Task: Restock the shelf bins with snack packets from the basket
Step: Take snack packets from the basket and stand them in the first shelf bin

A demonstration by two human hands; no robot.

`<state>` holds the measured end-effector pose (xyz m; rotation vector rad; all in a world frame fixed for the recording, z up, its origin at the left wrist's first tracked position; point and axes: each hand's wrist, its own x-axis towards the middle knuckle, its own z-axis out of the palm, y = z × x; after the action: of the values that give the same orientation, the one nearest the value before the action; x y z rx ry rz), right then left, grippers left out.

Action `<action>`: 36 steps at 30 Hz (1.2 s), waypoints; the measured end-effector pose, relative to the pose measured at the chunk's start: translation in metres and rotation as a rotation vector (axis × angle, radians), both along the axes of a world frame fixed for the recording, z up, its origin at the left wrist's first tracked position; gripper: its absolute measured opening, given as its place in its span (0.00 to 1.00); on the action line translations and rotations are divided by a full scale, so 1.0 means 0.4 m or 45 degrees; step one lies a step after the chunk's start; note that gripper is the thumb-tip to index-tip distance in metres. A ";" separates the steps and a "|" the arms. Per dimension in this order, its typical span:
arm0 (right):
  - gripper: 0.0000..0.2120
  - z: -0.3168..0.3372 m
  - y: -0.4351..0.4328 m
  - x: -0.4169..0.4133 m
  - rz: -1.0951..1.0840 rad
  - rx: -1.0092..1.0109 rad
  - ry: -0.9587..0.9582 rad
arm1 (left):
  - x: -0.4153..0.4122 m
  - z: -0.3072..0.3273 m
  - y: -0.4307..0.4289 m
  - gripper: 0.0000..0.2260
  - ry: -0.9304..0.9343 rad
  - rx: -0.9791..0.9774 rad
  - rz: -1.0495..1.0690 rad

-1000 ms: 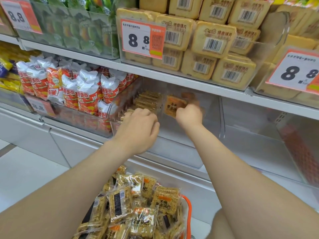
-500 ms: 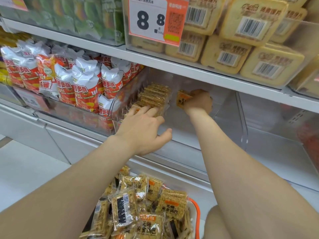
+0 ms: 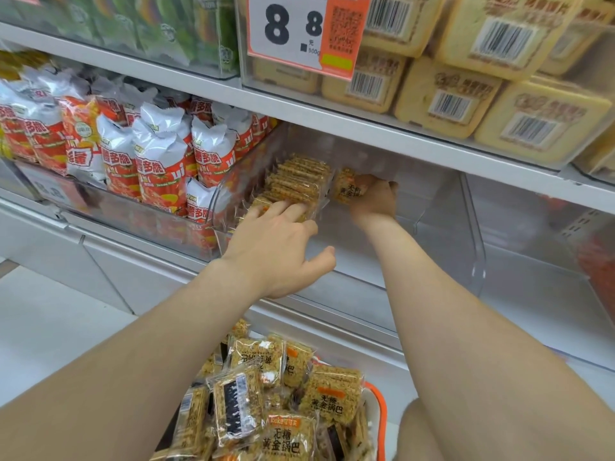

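A clear plastic shelf bin [image 3: 446, 234] on the middle shelf holds a row of golden rice-cracker packets [image 3: 296, 181] standing on edge along its left side. My left hand [image 3: 276, 251] reaches over the bin's front wall, its straight fingers pressing on the front of that row. My right hand [image 3: 376, 201] is deep in the bin and holds one cracker packet [image 3: 346, 186] upright just right of the row. Below, the orange-rimmed basket [image 3: 379, 404] is heaped with several more of the same packets [image 3: 289, 394].
A bin of red-and-white snack bags [image 3: 149, 154] stands to the left. The shelf above carries yellow boxed cakes [image 3: 446, 94] and an 8.8 price tag [image 3: 299, 28]. A further clear bin [image 3: 545, 261] lies to the right. White floor [image 3: 50, 327] at lower left.
The view has moved closer to the shelf. My right hand carried its packet deeper in, up against the row. My left hand's fingers straightened onto the row's front.
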<state>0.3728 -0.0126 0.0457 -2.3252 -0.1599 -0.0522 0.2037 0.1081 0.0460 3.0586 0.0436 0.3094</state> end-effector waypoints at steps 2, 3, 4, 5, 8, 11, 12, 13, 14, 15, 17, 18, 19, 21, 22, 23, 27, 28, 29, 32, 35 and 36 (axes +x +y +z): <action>0.23 0.004 0.003 -0.006 0.017 -0.003 0.040 | 0.000 0.000 -0.002 0.34 0.000 -0.013 0.004; 0.24 0.007 0.002 -0.006 -0.006 -0.005 0.063 | 0.000 -0.001 -0.002 0.34 0.002 -0.021 0.007; 0.24 0.011 0.000 -0.008 -0.040 -0.010 0.091 | 0.000 -0.001 -0.003 0.33 0.004 -0.028 0.009; 0.25 0.013 -0.002 -0.009 -0.072 -0.005 0.110 | 0.000 -0.002 -0.003 0.33 0.005 -0.031 0.010; 0.26 0.013 -0.006 -0.008 -0.104 0.106 0.116 | 0.000 -0.003 -0.002 0.33 0.007 -0.040 0.011; 0.28 0.010 -0.009 -0.010 -0.053 0.200 0.112 | -0.001 -0.002 -0.001 0.33 0.013 -0.050 0.012; 0.28 0.011 -0.009 -0.010 -0.031 0.215 0.098 | 0.000 -0.001 -0.001 0.33 0.015 -0.053 0.013; 0.29 0.011 -0.010 -0.009 -0.011 0.218 0.084 | 0.000 0.000 0.000 0.33 0.017 -0.054 0.014; 0.31 0.011 -0.010 -0.008 0.007 0.203 0.075 | 0.000 0.000 0.000 0.33 0.018 -0.055 0.017; 0.32 0.012 -0.011 -0.007 0.031 0.167 0.084 | 0.000 0.000 0.000 0.33 0.020 -0.055 0.020; 0.33 0.009 -0.007 -0.006 0.118 0.049 0.112 | 0.001 0.003 -0.002 0.33 0.023 -0.058 0.034; 0.33 0.008 -0.006 -0.006 0.162 -0.005 0.127 | 0.002 0.005 -0.004 0.33 0.024 -0.061 0.045; 0.33 0.008 -0.003 -0.007 0.198 -0.055 0.144 | 0.002 0.008 -0.006 0.32 0.027 -0.065 0.059; 0.33 0.009 -0.001 -0.009 0.252 -0.166 0.166 | 0.003 0.014 -0.013 0.31 0.039 -0.085 0.091; 0.34 0.010 -0.001 -0.011 0.278 -0.208 0.180 | 0.003 0.016 -0.016 0.31 0.045 -0.101 0.105; 0.35 0.009 -0.002 -0.011 0.302 -0.233 0.192 | 0.005 0.017 -0.018 0.31 0.051 -0.120 0.117; 0.34 0.006 -0.007 -0.008 0.255 -0.174 0.206 | 0.003 0.006 -0.019 0.31 0.057 -0.139 0.104; 0.34 0.009 -0.009 -0.010 0.215 -0.140 0.212 | 0.000 0.004 -0.016 0.31 0.055 -0.129 0.087; 0.34 0.013 -0.010 -0.012 0.193 -0.124 0.208 | -0.003 0.004 -0.014 0.31 0.048 -0.115 0.068; 0.32 0.024 -0.018 -0.023 0.175 -0.183 0.169 | -0.016 0.009 -0.008 0.31 -0.007 -0.065 0.016; 0.26 0.027 -0.024 -0.029 0.121 -0.302 0.157 | -0.032 0.019 -0.011 0.30 -0.044 -0.060 -0.004; 0.24 0.030 -0.028 -0.035 0.117 -0.351 0.138 | -0.038 0.022 -0.013 0.28 -0.069 -0.063 -0.010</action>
<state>0.3590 -0.0239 0.0579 -2.5844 -0.2314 0.1504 0.1884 0.1030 0.0547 2.9986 0.0357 0.3850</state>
